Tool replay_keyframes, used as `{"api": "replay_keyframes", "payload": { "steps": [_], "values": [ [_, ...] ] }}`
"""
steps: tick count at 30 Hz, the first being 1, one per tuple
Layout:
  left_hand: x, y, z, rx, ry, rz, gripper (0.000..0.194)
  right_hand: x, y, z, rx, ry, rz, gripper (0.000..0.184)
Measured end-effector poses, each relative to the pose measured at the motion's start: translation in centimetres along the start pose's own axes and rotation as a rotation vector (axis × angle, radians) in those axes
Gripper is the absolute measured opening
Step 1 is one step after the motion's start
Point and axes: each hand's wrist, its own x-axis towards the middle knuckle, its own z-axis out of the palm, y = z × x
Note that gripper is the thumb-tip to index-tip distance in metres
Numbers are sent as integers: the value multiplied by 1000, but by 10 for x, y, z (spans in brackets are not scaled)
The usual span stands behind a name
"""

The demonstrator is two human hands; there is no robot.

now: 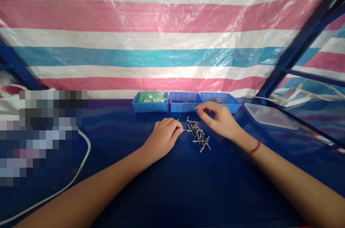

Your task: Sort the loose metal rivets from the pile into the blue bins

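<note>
Pin pick-up, prob.; L hand (pixel 165 136) pinched shut on pin (pixel 188 130); R hand (pixel 221 121) part-curled nr mid bin (pixel 185 107), hold can't tell; needs fine grip.

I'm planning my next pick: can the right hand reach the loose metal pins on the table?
Probably yes: the right hand is just beside the loose metal pins, and nothing appears to stand between them.

Striped plastic sheeting (pixel 161 16) as back wall, red/white/blue bands, creased, shiny, bright patches from light. Dark blue tabletop (pixel 172 188) below. Blue metal frame (pixel 302 37) at right, another blue frame post (pixel 18 64) at left.
</note>
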Motion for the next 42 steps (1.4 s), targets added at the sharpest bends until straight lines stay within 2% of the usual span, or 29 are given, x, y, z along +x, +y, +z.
{"api": "replay_keyframes", "payload": {
  "steps": [4,7,11,16,33,42],
  "values": [
    [1,-1,-2,-60,82,-16,13,-10,-24,7,59,-177,-187,15],
    [0,0,-4,-83,151,18,11,-13,-28,10,19,-243,-241,15],
    [-1,3,-4,-176,218,45,6,-14,-25,13,92,-272,-197,17],
    [0,2,-1,-280,262,21,12,-15,-27,17,243,-290,-129,18],
    [-1,2,-6,-273,263,-6,6,-16,-29,18,275,-266,-35,13],
    [2,3,-6,-255,257,-14,5,-14,-30,17,258,-87,20,9]
  ]
}}
